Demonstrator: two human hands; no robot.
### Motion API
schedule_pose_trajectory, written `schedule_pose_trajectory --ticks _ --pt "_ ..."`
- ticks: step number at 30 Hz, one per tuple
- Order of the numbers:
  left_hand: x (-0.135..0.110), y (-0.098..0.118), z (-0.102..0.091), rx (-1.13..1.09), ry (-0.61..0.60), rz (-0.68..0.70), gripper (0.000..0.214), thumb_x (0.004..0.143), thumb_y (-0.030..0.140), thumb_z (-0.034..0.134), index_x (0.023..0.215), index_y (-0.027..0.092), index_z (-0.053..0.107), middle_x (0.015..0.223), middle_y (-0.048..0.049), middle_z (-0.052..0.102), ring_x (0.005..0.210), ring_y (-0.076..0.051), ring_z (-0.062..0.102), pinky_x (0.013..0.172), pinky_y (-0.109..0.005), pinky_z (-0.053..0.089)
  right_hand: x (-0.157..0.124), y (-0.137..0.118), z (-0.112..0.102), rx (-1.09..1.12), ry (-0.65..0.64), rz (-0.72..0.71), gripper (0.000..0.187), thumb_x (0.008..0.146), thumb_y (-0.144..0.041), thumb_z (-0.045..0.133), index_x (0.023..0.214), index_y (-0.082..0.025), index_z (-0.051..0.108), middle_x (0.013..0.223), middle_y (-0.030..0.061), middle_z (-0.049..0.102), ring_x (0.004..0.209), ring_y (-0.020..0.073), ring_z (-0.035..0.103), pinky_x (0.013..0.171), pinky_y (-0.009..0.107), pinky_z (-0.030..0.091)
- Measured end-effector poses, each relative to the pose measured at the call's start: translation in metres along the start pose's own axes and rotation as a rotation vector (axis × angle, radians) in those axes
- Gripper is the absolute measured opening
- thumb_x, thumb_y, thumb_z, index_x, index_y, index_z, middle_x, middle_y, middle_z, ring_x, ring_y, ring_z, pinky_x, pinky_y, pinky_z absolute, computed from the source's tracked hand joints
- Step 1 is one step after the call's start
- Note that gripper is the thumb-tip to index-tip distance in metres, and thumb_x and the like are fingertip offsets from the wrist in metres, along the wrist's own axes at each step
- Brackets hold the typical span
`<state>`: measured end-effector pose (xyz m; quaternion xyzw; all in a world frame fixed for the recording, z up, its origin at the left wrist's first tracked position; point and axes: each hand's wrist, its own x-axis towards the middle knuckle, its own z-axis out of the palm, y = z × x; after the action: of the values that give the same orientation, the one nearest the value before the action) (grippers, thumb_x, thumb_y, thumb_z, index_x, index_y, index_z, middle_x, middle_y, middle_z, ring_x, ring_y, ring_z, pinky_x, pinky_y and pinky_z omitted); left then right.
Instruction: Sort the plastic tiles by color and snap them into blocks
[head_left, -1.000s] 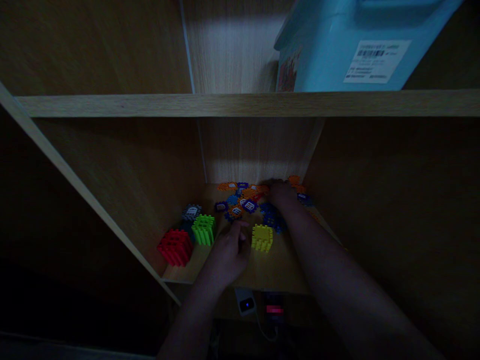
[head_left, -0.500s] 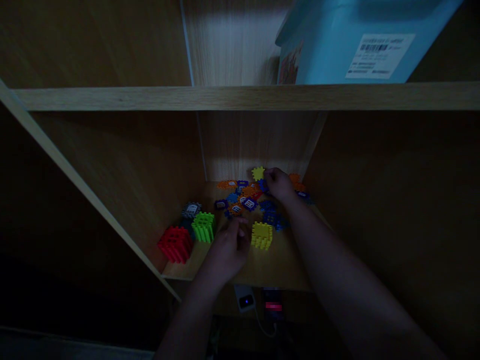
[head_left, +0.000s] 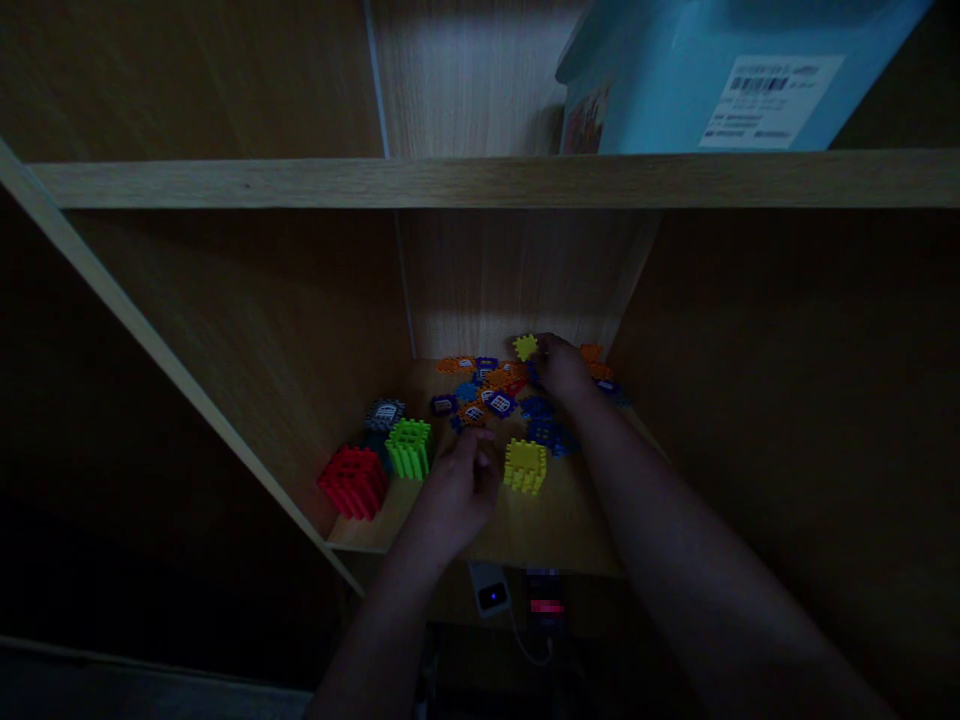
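At the back of the lower shelf, my right hand [head_left: 564, 368] pinches a yellow notched building tile [head_left: 526, 347] by its right side. Nearer the front, my left hand [head_left: 463, 485] hovers with curled fingers; whether something small is in them I cannot make out. Just right of it stands a stack of yellow tiles [head_left: 525, 466]. To its left are a green stack [head_left: 410, 448], a red stack [head_left: 354, 483] and a dark stack with a window-pattern tile [head_left: 385, 413] on top. Loose orange tiles [head_left: 498, 379] and blue tiles [head_left: 541, 432] lie scattered behind and between my hands.
A wooden board [head_left: 480, 183] crosses above my hands, bearing a light-blue bin [head_left: 675, 100] with a label. Side walls close in the shelf left and right. Below the front edge are a white device [head_left: 489, 590] with a cable and a dark phone-like object [head_left: 545, 600].
The yellow tile in my right hand has shifted slightly right along the back. My left hand stays nearly where it was. The whole view has moved a little.
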<state>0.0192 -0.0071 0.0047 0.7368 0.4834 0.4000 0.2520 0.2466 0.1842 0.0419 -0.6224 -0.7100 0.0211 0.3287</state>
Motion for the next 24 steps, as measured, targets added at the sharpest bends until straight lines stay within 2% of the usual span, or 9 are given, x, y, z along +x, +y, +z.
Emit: schedule_pose_trajectory --ticks 3,7,13,17,20,24 --pt "0.000 0.000 0.000 0.017 0.004 0.003 0.043 0.092 0.003 0.058 0.131 0.021 0.059 0.093 -0.0008 0.071 0.086 -0.019 0.072 0.077 -0.029 0.053 -0.004 0.001 -0.002 -0.117 -0.059 0.009 0.046 0.101 -0.018 0.054 0.145 -0.016 0.069 0.142 0.0178 0.072 0.126 0.0272 0.069 0.113 0.034 0.048" --pt "-0.001 0.001 -0.001 0.018 0.003 0.003 0.043 0.092 0.003 0.058 0.131 0.021 0.060 0.093 -0.0009 0.070 0.087 -0.019 0.072 0.078 -0.030 0.053 -0.006 0.002 -0.005 -0.235 -0.102 0.051 0.041 0.103 -0.021 0.054 0.139 -0.016 0.073 0.133 0.0191 0.075 0.121 0.0281 0.071 0.107 0.034 0.051" --pt "0.000 0.003 -0.002 0.024 0.001 0.009 0.042 0.093 0.003 0.057 0.131 0.019 0.060 0.093 -0.0018 0.069 0.089 -0.021 0.071 0.080 -0.031 0.053 -0.006 0.003 -0.009 -0.300 -0.092 0.083 0.042 0.104 -0.017 0.050 0.141 -0.019 0.070 0.134 0.0174 0.075 0.121 0.0262 0.072 0.102 0.032 0.052" --pt "0.000 0.003 -0.002 0.027 -0.005 0.003 0.042 0.094 0.004 0.057 0.132 0.020 0.059 0.092 -0.0013 0.070 0.088 -0.020 0.072 0.079 -0.031 0.054 -0.007 0.003 -0.009 -0.306 -0.056 0.098 0.040 0.104 -0.015 0.047 0.136 -0.015 0.072 0.131 0.0203 0.075 0.121 0.0285 0.072 0.103 0.035 0.052" --pt "0.000 0.004 -0.003 0.024 0.007 0.002 0.042 0.093 0.003 0.057 0.132 0.020 0.060 0.093 -0.0013 0.071 0.087 -0.020 0.072 0.078 -0.030 0.053 -0.006 -0.002 -0.013 -0.272 -0.019 0.049 0.038 0.104 -0.017 0.049 0.133 -0.013 0.072 0.131 0.0213 0.075 0.121 0.0293 0.070 0.104 0.034 0.050" --pt "-0.001 0.006 -0.005 0.015 0.065 0.011 0.041 0.093 0.003 0.054 0.129 0.021 0.061 0.092 -0.0005 0.071 0.080 -0.018 0.071 0.074 -0.029 0.053 -0.005 -0.020 -0.026 -0.188 0.050 -0.074 0.037 0.106 -0.018 0.047 0.136 -0.016 0.069 0.137 0.0168 0.072 0.121 0.0270 0.068 0.104 0.032 0.049"
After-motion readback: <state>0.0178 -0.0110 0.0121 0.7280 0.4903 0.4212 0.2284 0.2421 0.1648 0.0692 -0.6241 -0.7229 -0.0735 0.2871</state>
